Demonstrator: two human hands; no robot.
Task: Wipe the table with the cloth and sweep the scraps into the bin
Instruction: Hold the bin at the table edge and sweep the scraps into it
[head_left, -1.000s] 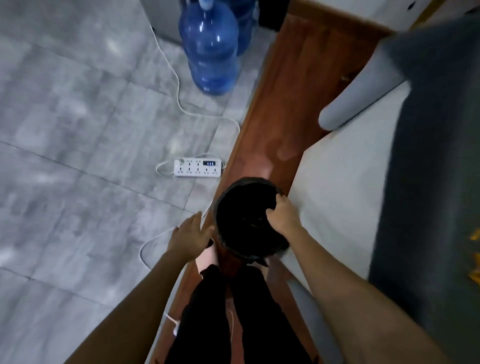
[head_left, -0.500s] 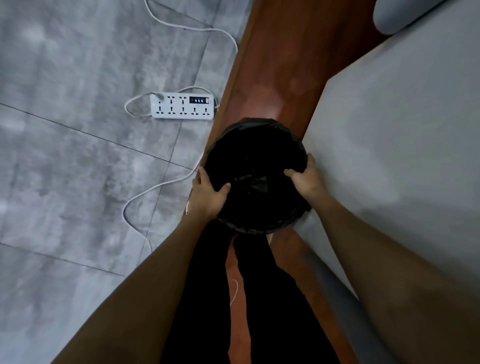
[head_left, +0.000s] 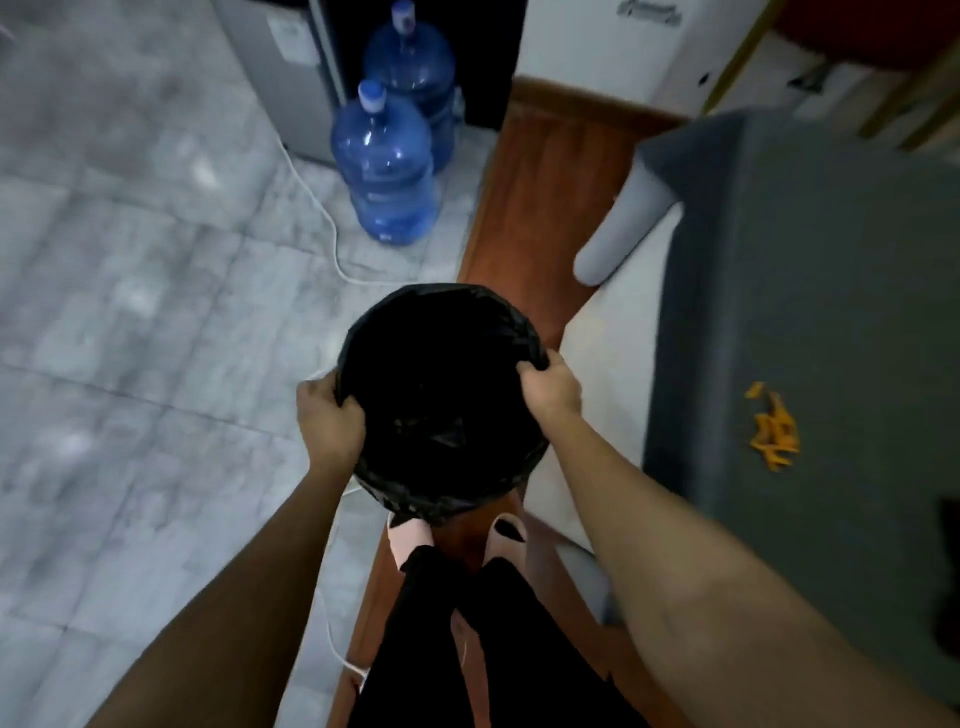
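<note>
Here both hands (head_left: 332, 421) grip the round, crinkly black-lined bin (head_left: 441, 395).

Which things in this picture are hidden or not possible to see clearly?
Head view, the only one:
- Inside of the bin: too dark to tell if it holds scraps.
- Fingers of the left hand and right hand: tips curl over the bin's rim, hidden by the black liner.
- Cloth: not in frame.
- Table: cut off by the right edge.
- Peels: blurred.
</note>
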